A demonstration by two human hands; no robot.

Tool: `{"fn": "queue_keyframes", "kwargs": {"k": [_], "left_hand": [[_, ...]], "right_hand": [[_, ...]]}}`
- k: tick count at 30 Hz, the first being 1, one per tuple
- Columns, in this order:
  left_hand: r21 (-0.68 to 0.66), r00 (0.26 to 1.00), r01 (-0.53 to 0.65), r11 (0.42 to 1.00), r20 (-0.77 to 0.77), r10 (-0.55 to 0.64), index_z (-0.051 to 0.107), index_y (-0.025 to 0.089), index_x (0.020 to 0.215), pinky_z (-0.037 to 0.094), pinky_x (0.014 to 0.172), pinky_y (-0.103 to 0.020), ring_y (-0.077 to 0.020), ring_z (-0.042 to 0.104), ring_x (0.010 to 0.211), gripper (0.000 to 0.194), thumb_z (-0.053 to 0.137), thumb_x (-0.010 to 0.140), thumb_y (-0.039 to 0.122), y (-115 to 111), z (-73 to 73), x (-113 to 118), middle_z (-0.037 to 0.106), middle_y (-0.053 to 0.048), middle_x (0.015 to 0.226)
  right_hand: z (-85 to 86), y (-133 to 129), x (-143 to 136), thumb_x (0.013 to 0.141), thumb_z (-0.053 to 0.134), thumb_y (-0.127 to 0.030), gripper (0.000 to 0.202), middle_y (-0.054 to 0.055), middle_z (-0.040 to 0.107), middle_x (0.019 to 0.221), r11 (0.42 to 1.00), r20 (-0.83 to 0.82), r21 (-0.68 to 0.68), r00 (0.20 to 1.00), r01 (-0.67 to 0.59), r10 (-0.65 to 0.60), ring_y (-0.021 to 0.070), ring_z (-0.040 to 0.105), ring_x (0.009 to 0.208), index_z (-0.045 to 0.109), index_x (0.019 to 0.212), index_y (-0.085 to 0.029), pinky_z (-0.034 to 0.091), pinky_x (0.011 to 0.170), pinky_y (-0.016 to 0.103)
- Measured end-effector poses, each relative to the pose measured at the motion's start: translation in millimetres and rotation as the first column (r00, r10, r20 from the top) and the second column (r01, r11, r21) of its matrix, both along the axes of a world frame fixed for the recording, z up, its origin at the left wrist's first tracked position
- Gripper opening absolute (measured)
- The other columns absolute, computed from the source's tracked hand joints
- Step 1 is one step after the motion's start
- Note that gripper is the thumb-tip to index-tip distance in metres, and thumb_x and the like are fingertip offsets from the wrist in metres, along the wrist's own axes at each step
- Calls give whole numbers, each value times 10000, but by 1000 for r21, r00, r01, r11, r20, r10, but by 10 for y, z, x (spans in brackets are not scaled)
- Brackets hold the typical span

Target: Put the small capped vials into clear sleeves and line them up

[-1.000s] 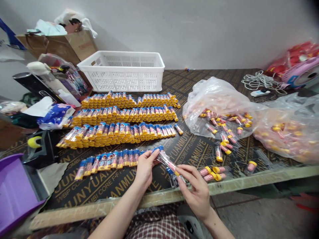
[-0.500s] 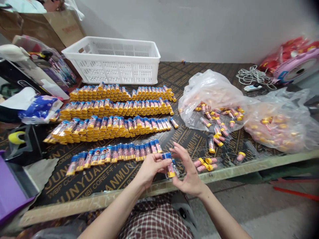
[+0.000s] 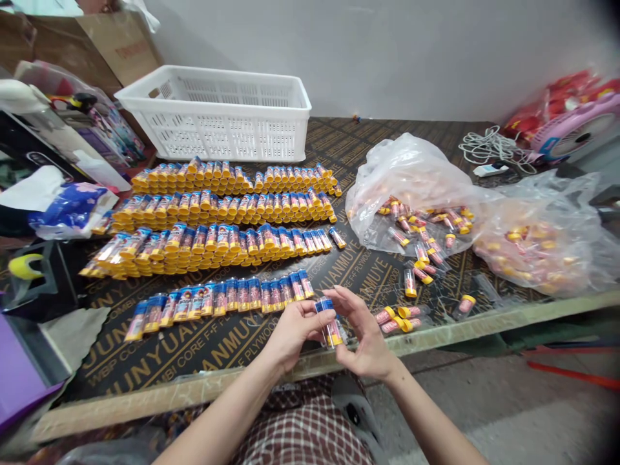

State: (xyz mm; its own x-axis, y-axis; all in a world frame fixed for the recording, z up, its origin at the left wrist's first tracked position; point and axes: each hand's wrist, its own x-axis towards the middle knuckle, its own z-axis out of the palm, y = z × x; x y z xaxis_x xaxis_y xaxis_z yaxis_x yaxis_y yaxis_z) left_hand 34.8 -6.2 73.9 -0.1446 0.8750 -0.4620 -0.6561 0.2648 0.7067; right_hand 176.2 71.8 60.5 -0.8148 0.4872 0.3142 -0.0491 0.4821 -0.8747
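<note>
The left hand [image 3: 295, 332] grips a tube [image 3: 332, 330]; the right hand [image 3: 367, 339] curves beside it, whether gripping I cannot tell; a row [image 3: 221, 299] lies near.

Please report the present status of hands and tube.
Left hand: gripping blue-topped tube. Right hand: curved beside it, contact unclear. Loose yellow-capped tubes close by, rightward.

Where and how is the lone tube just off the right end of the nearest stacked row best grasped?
Probably mid-body, pinching the tube's long sides from above right: it lies flat, slightly apart from the row, with patterned board showing on its right.
</note>
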Motion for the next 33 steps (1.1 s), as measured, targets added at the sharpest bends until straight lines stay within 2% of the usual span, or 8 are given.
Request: {"fn": "queue_keyframes", "kwargs": {"k": [4, 7, 10, 13, 19, 25, 29, 33], "left_hand": [[-36, 990, -50, 998, -133, 45, 642, 104, 962, 495, 615, -247, -113, 601, 623, 463, 718, 680, 463, 14, -52, -16, 670, -67, 822], [-67, 884, -14, 998, -467, -19, 646, 118, 974, 487, 599, -264, -141, 600, 625, 392, 640, 753, 442, 4, -115, 1, 671, -68, 809], [-100, 520, 148, 984, -838, -164, 677, 149, 959, 493, 753, -321, -200, 631, 792, 240, 599, 798, 308, -12, -170, 38, 679, -78, 890], [-215, 161, 238, 947, -953, -257, 642, 183, 1070, 472, 868, -332, -221, 621, 976, 265, 486, 855, 195, 9, -187, 74, 636, -86, 1114], [-542, -238, 206, 815, -835, -495, 456, 137, 1299, 521, 759, -300, -203, 670, 886, 496, 352, 835, -4, 131, -115, 143, 584, -158, 1203], [-597, -331, 187, 780, -786, -522, 566, 90, 1121, 521, 638, -315, -244, 682, 796, 327, 350, 879, 55, 197, -132, 185, 609, -160, 1043], [-556, -315, 210, 804, -817, -483, 601, 116, 957, 503, 651, -324, -241, 666, 799, 211, 399, 897, 139, 199, -160, 163, 605, -125, 986], [-490, -258, 189, 851, -861, -438, 589, 157, 942, 480, 685, -305, -217, 650, 826, 134, 472, 887, 189, 187, -194, 137, 613, -79, 954]], "right_hand": [[89, 452, -185, 640, 545, -42, 853, 77, 471, 1350, 982, 14, 188, 999, 27, -30, 233, 499, 1215, 276, 1418, -265, 421, 1038, 389], [62, 1076, -464, 622, 553, -61, 841, 91, 493, 1334, 934, 40, 348, 994, 84, -105, 247, 489, 1220, 301, 1406, -231, 365, 1070, 418], [-63, 1650, -745, 575, 541, -63, 832, 120, 525, 1304, 903, 111, 425, 987, 57, -114, 273, 519, 1184, 359, 1378, -186, 364, 1054, 448], [-199, 1960, -926, 539, 526, -60, 842, 124, 558, 1278, 894, 157, 449, 985, -8, -70, 280, 551, 1144, 395, 1363, -172, 398, 1017, 445], [-300, 1883, -927, 517, 514, -75, 900, 86, 463, 1401, 882, 222, 467, 974, -65, -45, 255, 440, 1280, 359, 1396, -191, 338, 1077, 407], [-257, 1765, -445, 676, 459, -109, 717, 85, 494, 1347, 810, 169, 510, 889, 291, -426, 215, 470, 1222, 359, 1382, -187, 375, 1029, 388], [-261, 2109, 27, 758, 430, -162, 488, 178, 558, 1210, 636, 156, 541, 678, 550, -718, 311, 461, 1156, 499, 1238, -116, 314, 998, 527], [-366, 2450, 255, 752, 498, -217, 417, 180, 603, 1128, 597, 237, 556, 578, 578, -781, 356, 479, 1082, 584, 1152, -135, 289, 946, 590]]}}
